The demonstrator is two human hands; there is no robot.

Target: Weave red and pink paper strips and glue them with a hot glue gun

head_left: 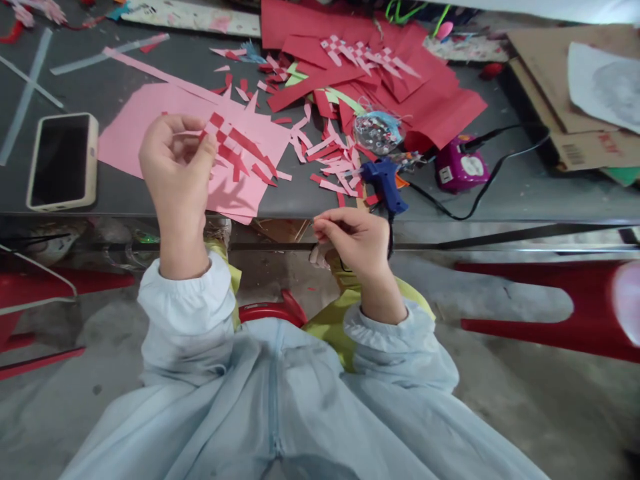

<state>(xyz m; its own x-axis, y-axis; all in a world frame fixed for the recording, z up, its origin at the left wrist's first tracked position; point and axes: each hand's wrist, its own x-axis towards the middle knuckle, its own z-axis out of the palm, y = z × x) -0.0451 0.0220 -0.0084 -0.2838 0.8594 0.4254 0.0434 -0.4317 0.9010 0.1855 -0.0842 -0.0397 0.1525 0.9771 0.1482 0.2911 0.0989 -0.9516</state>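
Between the thumb and fingers of my left hand (177, 160) is a woven paper fish (227, 141) of red and pink strips, its loose ends fanning to the right. It is held up over pink paper sheets (135, 127) on the table. My right hand (355, 237) is in front of the table edge, thumb and fingertips pinched together. Something tiny and dark may be at those fingertips, too small to name. Just beyond that hand lies a blue glue gun (385, 183), among red and pink paper scraps (335, 150).
A phone (63, 162) lies at the left. Red paper sheets (440, 100) carry several woven pieces (367, 55). A round clear container (379, 131) of small beads, a purple box (461, 165) with a black cable (493, 193), and cardboard (550, 87) occupy the right. Red stools (580, 300) stand below.
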